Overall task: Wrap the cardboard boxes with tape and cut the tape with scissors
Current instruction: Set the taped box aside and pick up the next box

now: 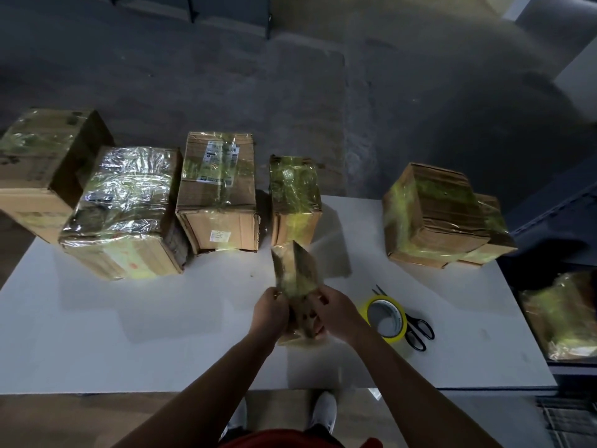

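Far to the left of the fingers, a large cardboard box (42, 163) stands at the far left corner of the white counter (161, 334). Just beside it and nearer sits a box sheathed in shiny clear tape (126, 208), and close on that one's right a labelled box (216, 192) banded with yellowish tape. Straight beyond the fingers a narrow taped box (294, 195) stands upright near the counter's far edge.

The left hand (269, 310) and the right hand (332, 313) hold a small cardboard box (295, 279) between them, tilted, its far end raised above the counter. The left fingers (281, 299) curl round its left side and the right fingers (318, 297) curl round its right side; blur hides how the thumbs lie. Its skin is glossy with yellowish tape.

Just right of the right fingers a roll of yellow tape (386, 316) rests on the counter, with black-handled scissors (418, 331) touching its right side, blades pointing away. Further right and beyond, two taped boxes (436, 215) stand pressed together. Past the counter's right end, lower, lies another taped box (562, 315)
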Demonstrator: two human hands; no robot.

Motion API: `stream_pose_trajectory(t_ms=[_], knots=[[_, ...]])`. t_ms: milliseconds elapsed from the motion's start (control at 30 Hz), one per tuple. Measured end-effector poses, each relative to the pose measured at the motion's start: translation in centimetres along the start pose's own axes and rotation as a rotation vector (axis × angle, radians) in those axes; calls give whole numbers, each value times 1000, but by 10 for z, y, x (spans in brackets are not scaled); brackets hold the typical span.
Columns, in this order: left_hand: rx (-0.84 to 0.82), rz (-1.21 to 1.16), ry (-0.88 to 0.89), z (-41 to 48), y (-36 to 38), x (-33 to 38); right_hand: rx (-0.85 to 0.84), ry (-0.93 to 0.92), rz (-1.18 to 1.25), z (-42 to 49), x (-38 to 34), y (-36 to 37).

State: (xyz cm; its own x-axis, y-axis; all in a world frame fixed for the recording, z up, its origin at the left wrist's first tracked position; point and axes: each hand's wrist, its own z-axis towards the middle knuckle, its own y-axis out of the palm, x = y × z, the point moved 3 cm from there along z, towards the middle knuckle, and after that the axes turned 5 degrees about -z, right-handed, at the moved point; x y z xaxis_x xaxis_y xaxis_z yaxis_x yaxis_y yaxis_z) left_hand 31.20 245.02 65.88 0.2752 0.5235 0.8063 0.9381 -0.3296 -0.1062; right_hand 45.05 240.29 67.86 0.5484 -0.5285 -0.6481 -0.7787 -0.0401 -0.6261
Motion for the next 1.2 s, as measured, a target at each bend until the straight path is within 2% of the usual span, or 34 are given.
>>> stream_pose_trajectory(t_ms=[100,200,333,467,700,1033,1100,1200], knots=[[21,-91,-63,4,-5,-7,-58,6,39,-2,1,10],[-21,-35,-62,5,-5,-12,-115,-6,-22,-3,4,14],[10,33,-18,9,-11,-19,-69,-117,-241,0,7,13],[5,95,-71,13,-22,-24,-60,-48,-366,3,25,6],[17,132,-97,18,-25,-29,-71,-103,-386,3,28,10],[-116,376,57,28,-7,-23,5,0,-369,2,38,-7],[-21,501,121,26,-2,-18,73,20,-336,-2,42,-13],[162,681,410,12,8,-4,185,62,-269,-10,53,-27]])
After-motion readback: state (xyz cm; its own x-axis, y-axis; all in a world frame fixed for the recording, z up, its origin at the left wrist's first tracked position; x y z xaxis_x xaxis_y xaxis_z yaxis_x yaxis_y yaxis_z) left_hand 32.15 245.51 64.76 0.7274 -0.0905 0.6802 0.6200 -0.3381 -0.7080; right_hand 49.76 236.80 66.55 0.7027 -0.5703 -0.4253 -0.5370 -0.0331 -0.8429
